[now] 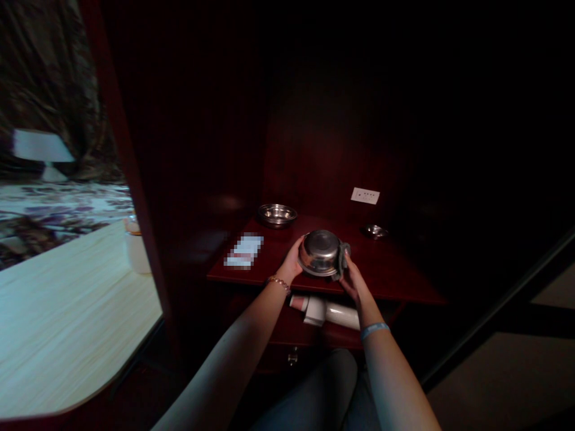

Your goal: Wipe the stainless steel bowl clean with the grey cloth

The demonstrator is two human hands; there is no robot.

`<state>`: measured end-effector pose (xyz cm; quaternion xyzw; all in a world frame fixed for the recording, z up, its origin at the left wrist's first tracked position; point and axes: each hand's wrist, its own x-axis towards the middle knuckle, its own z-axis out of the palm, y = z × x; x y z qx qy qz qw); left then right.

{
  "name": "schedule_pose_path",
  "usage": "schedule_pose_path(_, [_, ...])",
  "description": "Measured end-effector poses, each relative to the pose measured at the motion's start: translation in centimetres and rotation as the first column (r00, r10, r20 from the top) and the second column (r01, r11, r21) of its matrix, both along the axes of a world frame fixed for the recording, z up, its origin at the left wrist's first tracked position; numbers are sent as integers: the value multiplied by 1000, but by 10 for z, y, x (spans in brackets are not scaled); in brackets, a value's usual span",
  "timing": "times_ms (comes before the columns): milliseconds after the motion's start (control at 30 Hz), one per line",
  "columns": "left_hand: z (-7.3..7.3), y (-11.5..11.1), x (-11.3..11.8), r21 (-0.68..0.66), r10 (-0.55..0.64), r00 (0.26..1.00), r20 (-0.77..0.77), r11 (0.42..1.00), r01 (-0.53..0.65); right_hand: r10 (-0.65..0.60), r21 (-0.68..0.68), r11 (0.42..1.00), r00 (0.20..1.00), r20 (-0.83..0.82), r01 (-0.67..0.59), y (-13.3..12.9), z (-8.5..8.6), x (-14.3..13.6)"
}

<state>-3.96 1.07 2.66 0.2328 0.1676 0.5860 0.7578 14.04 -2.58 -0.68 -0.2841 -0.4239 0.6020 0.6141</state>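
Between my two hands is a shiny metal bowl [320,251], turned bottom up above the front of the dark red shelf [269,268]. My left hand [294,258] grips its left rim. On the right side, my right hand [353,276] presses a grey-green cloth [342,260] against the bowl's wall. Behind, a wider metal bowl [277,214] sits at the back left of the shelf. A small metal dish [375,231] lies at the back right.
A blurred-out paper or card [245,250] lies on the shelf's left. Below, a lower shelf holds paper cups [299,302] and a wrapped white roll [342,315]. A socket plate [365,196] is on the back wall. Left, beyond the panel, stands a pale table [67,317] with a jar [138,248].
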Motion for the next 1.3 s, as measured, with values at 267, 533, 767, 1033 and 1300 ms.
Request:
schedule_pose_path(267, [-3, -7, 8, 113, -161, 985, -65, 979, 167, -186, -46, 982, 929, -321, 181, 8, 8, -6])
schedule_pose_path(533, [-13, -3, 22, 271, -4, 992, -126, 962, 38, -118, -104, 991, 909, -399, 83, 20, 4, -38])
schedule_pose_path(767, [-15, 5, 10, 225, 213, 946, -244, 961, -158, -108, -51, 994, 910, -401, 95, 19, 0, -35])
schedule_pose_path(1033, [-19, 16, 7, 144, 263, 955, -139, 959, -243, -142, -52, 990, 926, -349, 132, 19, 1, -35])
schedule_pose_path(1300, [-15, 3, 14, 172, 139, 969, -204, 980, -104, -246, -93, 969, 879, -409, 229, 25, -5, -31])
